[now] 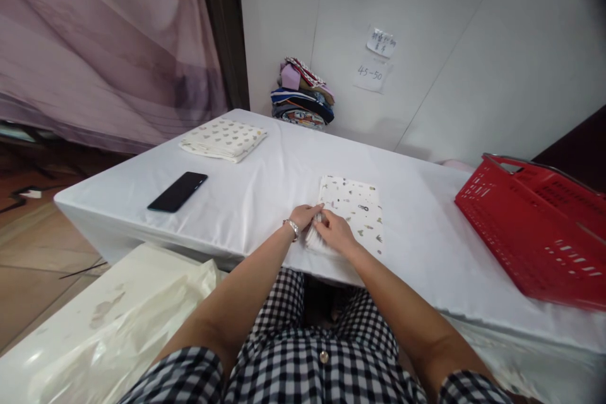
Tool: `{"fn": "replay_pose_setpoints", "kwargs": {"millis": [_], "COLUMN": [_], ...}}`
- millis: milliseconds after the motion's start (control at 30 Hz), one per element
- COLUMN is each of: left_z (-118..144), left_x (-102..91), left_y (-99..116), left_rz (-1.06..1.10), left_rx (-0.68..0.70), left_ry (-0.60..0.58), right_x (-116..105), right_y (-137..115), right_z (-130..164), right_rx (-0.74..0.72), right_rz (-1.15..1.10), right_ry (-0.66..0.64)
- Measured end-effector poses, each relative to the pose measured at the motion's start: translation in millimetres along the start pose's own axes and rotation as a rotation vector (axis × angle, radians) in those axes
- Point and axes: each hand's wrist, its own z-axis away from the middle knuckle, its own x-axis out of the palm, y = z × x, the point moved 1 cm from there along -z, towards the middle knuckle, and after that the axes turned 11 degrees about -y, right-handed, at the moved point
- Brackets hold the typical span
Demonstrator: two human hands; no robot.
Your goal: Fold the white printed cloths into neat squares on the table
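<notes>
In front of me on the table lies a folded white cloth (357, 202) with small scattered prints in green, brown and purple. Its left side shows several stacked layers. My left hand (304, 215) is closed on that layered edge from the left, fingertips pinching near its upper end. From the right, my right hand (337, 233) reaches over the cloth with its fingers closed on the same edge. The two sets of fingertips nearly meet. Parts of the layers are hidden beneath my fingers.
Farther left are another folded white printed cloth (225, 139) and a dark phone (178, 192). A red plastic basket (534, 233) stands on the right of the white-covered table (265, 183). Beyond the far edge rises a pile of folded fabrics (303, 98); paper signs (372, 74) hang on the wall.
</notes>
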Motion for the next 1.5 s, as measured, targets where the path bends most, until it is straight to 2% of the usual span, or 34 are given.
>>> {"fn": "replay_pose_setpoints", "kwargs": {"millis": [100, 167, 233, 333, 400, 500, 567, 633, 700, 767, 833, 867, 933, 967, 1033, 1100, 1167, 1233, 1300, 1367, 1433, 1500], "left_z": [1, 2, 2, 1, 0, -2, 0, 4, 11, 19, 27, 30, 33, 32, 26, 17, 8, 0, -8, -18, -30, -42], "left_x": [-0.2, -0.1, 0.8, 2.6, 2.9, 0.8, -0.4, 3.2, 16.1, 39.2, 67.8, 81.3, 98.8, 101.0, 91.0, 66.8, 38.1, 14.7, 1.2, -2.8, -1.1, 2.2], "left_y": [2, 2, 2, 2, 2, 4, 6, 8, 10, 12, 13, 12, 11, 10, 9, 9, 12, 15, 19, 21, 24, 26], "left_rz": [-0.014, 0.003, 0.057, 0.136, 0.141, 0.116, 0.103, 0.1, 0.114, 0.147, 0.199, 0.234, 0.241, 0.206, 0.053, -0.167, -0.408, -0.628, -0.825, -0.991, -1.117, -1.203], "left_rx": [0.01, 0.006, -0.021, -0.072, -0.088, -0.085, -0.081, -0.079, -0.085, -0.101, -0.125, -0.14, -0.142, -0.127, -0.058, 0.056, 0.198, 0.326, 0.412, 0.459, 0.495, 0.523], "left_ry": [0.002, 0.009, 0.006, -0.004, -0.005, 0.009, 0.031, 0.05, 0.045, -0.005, -0.141, -0.257, -0.408, -0.423, -0.3, -0.069, 0.166, 0.297, 0.304, 0.226, 0.127, 0.054], "right_x": [4, 1, -10, -36, -52, -61, -59, -61, -71, -92, -118, -129, -142, -143, -133, -114, -93, -75, -63, -56, -52, -49], "right_y": [2, 12, 33, 80, 110, 138, 145, 147, 150, 155, 159, 160, 155, 150, 137, 125, 119, 120, 130, 143, 157, 166], "right_z": [21, 33, 41, 48, 49, 47, 42, 34, 23, 9, -5, -10, -17, -17, -10, 8, 34, 64, 92, 111, 120, 119], "right_rx": [-0.182, -0.281, -0.281, -0.053, 0.148, 0.384, 0.432, 0.403, 0.339, 0.262, 0.214, 0.201, 0.156, 0.129, 0.075, 0.046, 0.005, -0.073, -0.099, 0.007, 0.194, 0.318], "right_rz": [-0.081, -0.168, -0.209, -0.098, -0.013, -0.115, -0.241, -0.325, -0.344, -0.257, -0.065, -0.024, 0.026, 0.019, -0.019, -0.07, -0.053, 0.02, 0.101, 0.064, -0.155, -0.48], "right_ry": [-0.06, -0.075, 0.026, 0.355, 0.445, 0.352, 0.285, 0.261, 0.266, 0.322, 0.433, 0.462, 0.47, 0.442, 0.349, 0.265, 0.236, 0.232, 0.308, 0.434, 0.521, 0.526]}}
